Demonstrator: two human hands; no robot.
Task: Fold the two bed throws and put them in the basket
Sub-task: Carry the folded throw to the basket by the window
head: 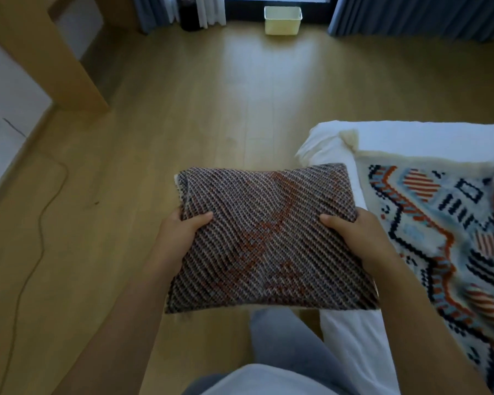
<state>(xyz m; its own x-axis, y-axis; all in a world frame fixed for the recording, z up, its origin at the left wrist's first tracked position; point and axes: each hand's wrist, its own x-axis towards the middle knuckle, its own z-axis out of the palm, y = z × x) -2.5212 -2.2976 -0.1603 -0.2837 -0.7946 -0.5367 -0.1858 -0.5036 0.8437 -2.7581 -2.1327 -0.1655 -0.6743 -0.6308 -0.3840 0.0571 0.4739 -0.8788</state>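
- Your left hand [180, 232] grips the folded throw [265, 238] at its left edge, thumb on top.
- Keep the bundle level between both hands (layers slip easily).
- Your right hand [351, 233] clamps its right edge; the basket [283, 19] sits well ahead, the unfolded throw [439, 223] just right.

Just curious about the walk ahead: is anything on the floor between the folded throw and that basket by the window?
Head view: only bare wooden floor lies between the folded throw and the basket.
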